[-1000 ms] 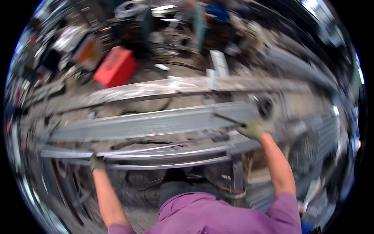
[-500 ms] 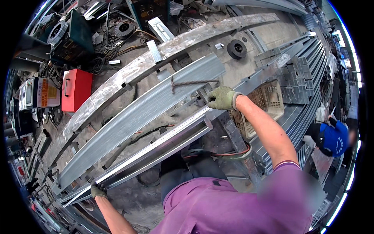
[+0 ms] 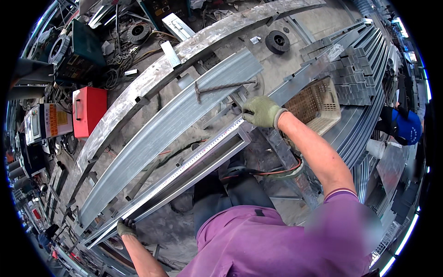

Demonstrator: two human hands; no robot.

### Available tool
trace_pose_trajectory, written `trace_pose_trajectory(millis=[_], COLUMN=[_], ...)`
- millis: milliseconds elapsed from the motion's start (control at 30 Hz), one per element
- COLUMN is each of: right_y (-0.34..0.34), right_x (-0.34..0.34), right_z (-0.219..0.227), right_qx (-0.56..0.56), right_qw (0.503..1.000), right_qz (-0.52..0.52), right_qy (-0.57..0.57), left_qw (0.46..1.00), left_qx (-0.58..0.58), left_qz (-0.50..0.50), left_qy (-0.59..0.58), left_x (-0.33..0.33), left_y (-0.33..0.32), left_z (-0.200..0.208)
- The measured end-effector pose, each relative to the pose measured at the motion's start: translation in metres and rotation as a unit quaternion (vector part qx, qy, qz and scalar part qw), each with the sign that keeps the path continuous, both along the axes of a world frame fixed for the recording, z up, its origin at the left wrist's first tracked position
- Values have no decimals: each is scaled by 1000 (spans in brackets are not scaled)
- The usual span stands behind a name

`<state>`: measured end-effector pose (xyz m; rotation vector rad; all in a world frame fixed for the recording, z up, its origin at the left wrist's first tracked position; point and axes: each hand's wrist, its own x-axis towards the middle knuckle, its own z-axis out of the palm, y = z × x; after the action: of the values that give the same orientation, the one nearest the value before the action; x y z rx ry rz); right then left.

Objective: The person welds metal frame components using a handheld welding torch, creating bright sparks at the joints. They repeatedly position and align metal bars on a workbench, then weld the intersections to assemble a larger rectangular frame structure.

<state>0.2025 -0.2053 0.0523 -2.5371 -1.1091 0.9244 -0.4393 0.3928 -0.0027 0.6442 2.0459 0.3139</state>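
A long, pale measuring tape with fine marks lies along the top of a grey metal channel, which slants from lower left to upper right in front of me. My right hand, in a green work glove, is closed at the tape's upper right end; what lies inside the fist is hidden. At the lower left, my gloved left hand has its fingers curled at the tape and the channel's edge. Past it the strip runs on to the far lower left. A twisted metal rod with a crossbar rests on a wide galvanized channel beyond.
A long curved beam arcs behind. A beige plastic crate and stacked metal profiles are at right. A red metal box, welding machines and a black spool stand around. A person in blue works at far right.
The view has shifted a little. Both my hands keep about the same places along the tape and channel. The person in blue has changed posture at far right.
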Motion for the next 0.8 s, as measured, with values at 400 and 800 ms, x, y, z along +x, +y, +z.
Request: trace_pose_trajectory(millis=[400,800], right_y=[-16,-12], right_x=[-17,-18], right_z=[-20,-12], right_qx=[88,71], right_qw=[992,995], right_qz=[-4,-8], right_qy=[-89,-75], left_qw=[1000,1000], left_qx=[4,3], left_qz=[5,-4], left_qy=[-1,-6], left_x=[-13,-26], left_y=[9,14], left_z=[-12,-17])
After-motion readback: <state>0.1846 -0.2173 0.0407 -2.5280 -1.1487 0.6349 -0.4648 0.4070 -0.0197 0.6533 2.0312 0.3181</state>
